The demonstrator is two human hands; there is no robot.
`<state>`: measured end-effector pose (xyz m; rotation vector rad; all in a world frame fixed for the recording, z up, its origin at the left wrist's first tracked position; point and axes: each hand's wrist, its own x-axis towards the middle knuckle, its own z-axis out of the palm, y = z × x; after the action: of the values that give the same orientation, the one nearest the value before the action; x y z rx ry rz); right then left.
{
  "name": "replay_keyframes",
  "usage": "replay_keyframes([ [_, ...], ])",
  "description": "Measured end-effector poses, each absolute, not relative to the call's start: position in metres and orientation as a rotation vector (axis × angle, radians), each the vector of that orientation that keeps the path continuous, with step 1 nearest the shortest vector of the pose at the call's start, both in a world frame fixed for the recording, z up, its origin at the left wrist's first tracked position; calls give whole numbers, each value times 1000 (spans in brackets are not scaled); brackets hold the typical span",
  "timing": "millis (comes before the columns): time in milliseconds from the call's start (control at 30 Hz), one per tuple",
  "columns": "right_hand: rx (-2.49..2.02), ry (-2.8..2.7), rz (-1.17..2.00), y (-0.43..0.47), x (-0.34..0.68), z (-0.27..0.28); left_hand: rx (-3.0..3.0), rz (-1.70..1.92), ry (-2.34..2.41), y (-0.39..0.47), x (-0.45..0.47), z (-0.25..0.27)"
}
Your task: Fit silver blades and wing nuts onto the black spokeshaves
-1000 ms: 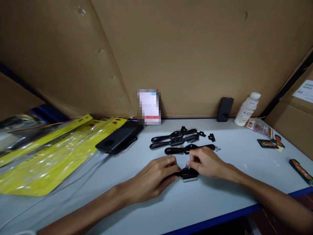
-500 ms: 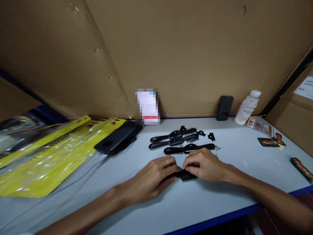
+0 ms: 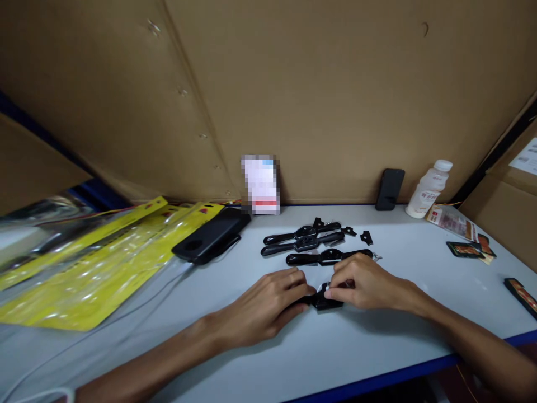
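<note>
My left hand [image 3: 268, 302] is closed round one handle of a black spokeshave [image 3: 327, 303], low over the white table. At that spokeshave's middle, my right hand [image 3: 356, 284] has its thumb and fingers pinched together; a small pale spot shows at the fingertips, too small to name. The right hand hides the other handle. Just beyond lies another black spokeshave [image 3: 329, 257], with a silver wing screw [image 3: 377, 257] near its right end. Two more, an upper spokeshave [image 3: 304, 232] and a lower spokeshave [image 3: 307, 243], lie close together behind it.
Small black plates, one of them a notched plate [image 3: 366, 238], lie behind the tools. Yellow plastic packaging [image 3: 104, 280] and a black device [image 3: 212, 235] with a cable are at left. A phone [image 3: 390, 189], a bottle [image 3: 428, 190] and printed cards [image 3: 465, 249] stand or lie at right.
My right hand has shifted slightly to the right along the spokeshave, showing more of its middle. The left hand keeps its hold. The whole view has moved a little.
</note>
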<state>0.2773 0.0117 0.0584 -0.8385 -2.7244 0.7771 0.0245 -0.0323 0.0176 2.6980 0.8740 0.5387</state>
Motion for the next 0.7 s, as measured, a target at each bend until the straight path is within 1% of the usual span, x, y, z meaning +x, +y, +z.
replay_keyframes([
  [67, -788, -2737, 804, 11, 277, 57, 2702, 546, 871, -32, 25, 18],
  [200, -929, -2750, 554, 8, 277, 58, 2697, 564, 870, -32, 25, 18],
  [233, -931, -2762, 539, 8, 278, 59, 2694, 565, 870, -32, 26, 18],
  [367, -805, -2787, 695, 8, 278, 59, 2692, 587, 863, -32, 25, 18],
  [467, -870, -2756, 615, 7, 277, 59, 2693, 605, 867, -32, 25, 18],
  [600, -895, -2733, 705, 9, 275, 58, 2696, 613, 867, -32, 25, 18],
  [633, -933, -2708, 680, 9, 275, 58, 2694, 611, 870, -32, 25, 18],
  [700, -1026, -2651, 531, 11, 276, 57, 2692, 603, 879, -32, 24, 18],
])
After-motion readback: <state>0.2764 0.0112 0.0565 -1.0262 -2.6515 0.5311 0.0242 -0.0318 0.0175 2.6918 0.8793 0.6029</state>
